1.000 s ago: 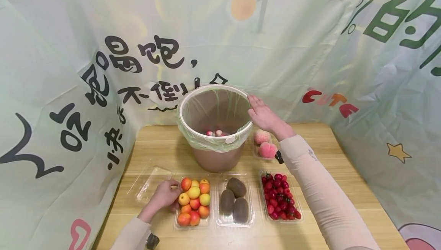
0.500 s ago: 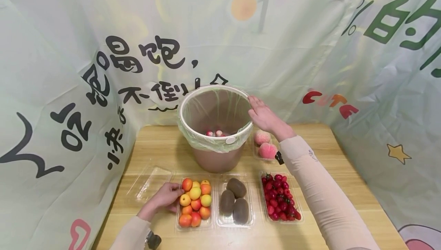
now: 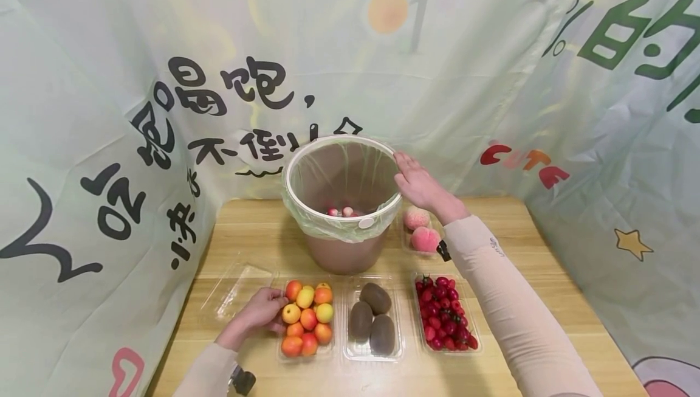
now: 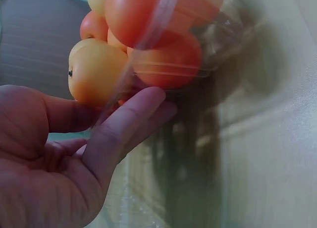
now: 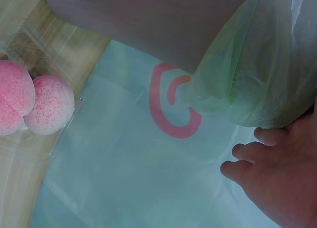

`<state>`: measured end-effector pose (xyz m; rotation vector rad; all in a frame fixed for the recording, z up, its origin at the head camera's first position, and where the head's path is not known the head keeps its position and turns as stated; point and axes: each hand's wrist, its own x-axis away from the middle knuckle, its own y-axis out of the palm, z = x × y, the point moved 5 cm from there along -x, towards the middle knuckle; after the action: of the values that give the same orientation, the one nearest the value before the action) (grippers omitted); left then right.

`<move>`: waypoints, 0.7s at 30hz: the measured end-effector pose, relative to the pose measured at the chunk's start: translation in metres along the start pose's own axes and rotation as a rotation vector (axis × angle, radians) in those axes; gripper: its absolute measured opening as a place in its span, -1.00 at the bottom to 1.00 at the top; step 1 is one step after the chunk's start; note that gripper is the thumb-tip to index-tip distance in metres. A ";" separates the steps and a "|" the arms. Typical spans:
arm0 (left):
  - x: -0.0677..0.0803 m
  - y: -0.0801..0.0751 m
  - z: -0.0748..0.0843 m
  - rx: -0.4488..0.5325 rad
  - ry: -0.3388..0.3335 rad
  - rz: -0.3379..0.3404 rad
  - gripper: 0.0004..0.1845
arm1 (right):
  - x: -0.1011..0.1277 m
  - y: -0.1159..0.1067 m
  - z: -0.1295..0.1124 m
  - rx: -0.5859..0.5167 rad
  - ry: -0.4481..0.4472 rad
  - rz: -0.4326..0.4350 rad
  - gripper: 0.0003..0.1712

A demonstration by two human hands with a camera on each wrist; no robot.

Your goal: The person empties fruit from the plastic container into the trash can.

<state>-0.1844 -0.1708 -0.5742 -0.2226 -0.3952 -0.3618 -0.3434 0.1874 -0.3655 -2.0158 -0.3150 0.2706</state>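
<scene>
My left hand (image 3: 259, 312) pinches the left wall of a clear plastic box (image 3: 283, 355) holding small red and yellow apples (image 3: 308, 319). In the left wrist view, the thumb lies at the rim beside a yellow apple (image 4: 96, 72), with the fingers (image 4: 124, 121) along the outside of the wall. My right hand (image 3: 421, 184) rests with straight fingers on the right rim of a brown trash can (image 3: 344, 254) lined with a green bag (image 5: 237, 74). A few red and white pieces (image 3: 347, 211) lie inside the can.
Right of the apples stands a clear box of three kiwis (image 3: 361, 321), then a box of dark red cherry-like fruits (image 3: 445, 312). Two pink peaches (image 3: 425, 239) sit in a tray behind the right forearm. A clear plastic lid (image 3: 240, 290) lies at the left on the wooden table (image 3: 525, 227).
The apple box shifts slightly right, then back left with the left hand. A yellow apple near its top changes position among the others. The right hand stays on the can's rim.
</scene>
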 end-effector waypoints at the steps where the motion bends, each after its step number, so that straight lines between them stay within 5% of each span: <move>1: 0.001 -0.001 0.001 0.001 0.005 0.000 -0.79 | 0.000 0.000 0.000 0.000 -0.001 0.001 -0.20; 12: 0.006 -0.016 0.029 -0.025 0.058 0.000 -0.76 | 0.000 -0.001 0.001 0.006 -0.003 0.000 -0.22; 21: 0.018 -0.048 0.063 -0.067 0.045 0.040 -0.76 | -0.001 -0.001 0.001 0.010 -0.002 -0.004 -0.21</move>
<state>-0.2085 -0.2022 -0.5034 -0.2872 -0.3342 -0.3402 -0.3444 0.1881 -0.3648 -2.0050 -0.3184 0.2714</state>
